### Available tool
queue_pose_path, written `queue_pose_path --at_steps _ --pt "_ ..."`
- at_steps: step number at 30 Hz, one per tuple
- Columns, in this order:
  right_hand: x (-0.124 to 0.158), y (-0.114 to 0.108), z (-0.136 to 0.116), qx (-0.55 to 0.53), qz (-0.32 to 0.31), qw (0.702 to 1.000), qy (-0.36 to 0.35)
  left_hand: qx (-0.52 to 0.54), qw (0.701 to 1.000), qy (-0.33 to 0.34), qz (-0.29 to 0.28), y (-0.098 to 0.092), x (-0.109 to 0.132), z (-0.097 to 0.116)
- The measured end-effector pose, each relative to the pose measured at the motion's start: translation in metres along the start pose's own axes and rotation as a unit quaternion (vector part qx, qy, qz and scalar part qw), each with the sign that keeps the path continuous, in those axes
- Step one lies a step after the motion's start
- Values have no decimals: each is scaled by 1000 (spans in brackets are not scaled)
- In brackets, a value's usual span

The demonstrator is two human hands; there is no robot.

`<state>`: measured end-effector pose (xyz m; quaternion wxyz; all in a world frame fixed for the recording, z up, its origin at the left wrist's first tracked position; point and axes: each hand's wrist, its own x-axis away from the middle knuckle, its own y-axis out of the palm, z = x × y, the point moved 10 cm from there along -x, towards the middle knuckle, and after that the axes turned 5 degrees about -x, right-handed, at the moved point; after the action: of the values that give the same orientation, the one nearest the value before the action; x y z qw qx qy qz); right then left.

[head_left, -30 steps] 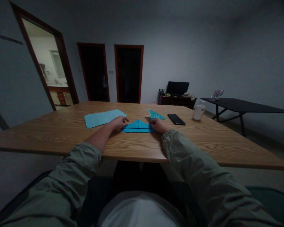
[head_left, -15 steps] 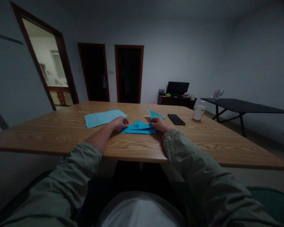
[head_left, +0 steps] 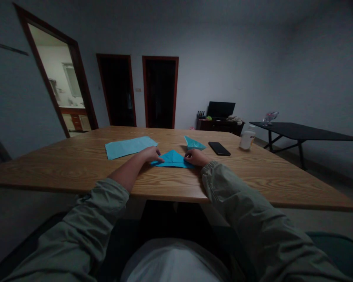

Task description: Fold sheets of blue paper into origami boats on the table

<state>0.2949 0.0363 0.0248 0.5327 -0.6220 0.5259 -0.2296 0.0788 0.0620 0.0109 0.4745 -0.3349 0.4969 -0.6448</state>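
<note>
A bright blue sheet of folded paper (head_left: 173, 158) lies on the wooden table in front of me. It has a pointed peak at the middle with a crease down it, and a flat strip along its near edge. My left hand (head_left: 150, 154) is closed on the paper's left side, its thumb lying over the fold. At the right side my right hand (head_left: 197, 157) pinches the other end of the fold. Just beyond the right hand stands a folded light blue paper boat (head_left: 194, 143). Parts of the paper's ends are hidden under my fingers.
A stack of light blue paper (head_left: 129, 147) lies behind my left forearm. To the right are a black phone (head_left: 219, 149) and a white bottle (head_left: 247, 139). The wooden table (head_left: 170, 188) has its front edge close to me.
Both hands have moved inward along the paper. The fold's sides now slope down flatter from the peak, and the gap above the near strip has narrowed. The paper boat shows more fully.
</note>
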Motion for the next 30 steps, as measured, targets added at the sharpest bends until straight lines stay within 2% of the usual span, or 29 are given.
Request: queue_pose_path --at_steps 4,8,10,11,13,14,15,16,18,20,21,22,24,26,30 --pt "-1 4 1 -23 -17 1000 2 67 995 17 -65 11 5 2" --pt "0 6 8 -121 -20 992 26 195 977 56 -67 8 11 4" --pt "-2 3 7 -170 -11 985 22 210 977 31 -1 -7 11 -6" --pt "-2 -3 5 -187 11 982 16 196 979 4 63 -20 11 -14" --pt "-3 -22 0 -198 96 975 6 144 963 -59 220 -53 21 -25" --pt "-1 -33 -5 -195 143 970 3 124 949 -80 280 -65 27 -23" --pt "1 -42 -11 -188 187 964 -1 119 939 -84 311 -71 31 -16" --pt "3 -48 -20 -180 214 960 -10 137 939 -68 309 -70 31 -5" --pt "5 -49 -46 -178 221 958 -46 232 949 24 213 -51 19 32" --pt "6 -42 -77 -168 195 960 -110 333 931 96 115 -31 11 65" --pt "8 -38 -93 -155 184 959 -150 361 919 115 112 -30 10 72" --pt "11 -35 -106 -146 174 956 -184 376 910 121 126 -31 8 73" --pt "14 -29 -122 -130 155 952 -230 375 900 111 194 -41 6 62" --pt "16 -33 -120 -123 166 950 -233 372 893 98 233 -49 4 47" --pt "25 -75 -79 -117 323 928 -143 399 883 94 228 -51 -3 28"
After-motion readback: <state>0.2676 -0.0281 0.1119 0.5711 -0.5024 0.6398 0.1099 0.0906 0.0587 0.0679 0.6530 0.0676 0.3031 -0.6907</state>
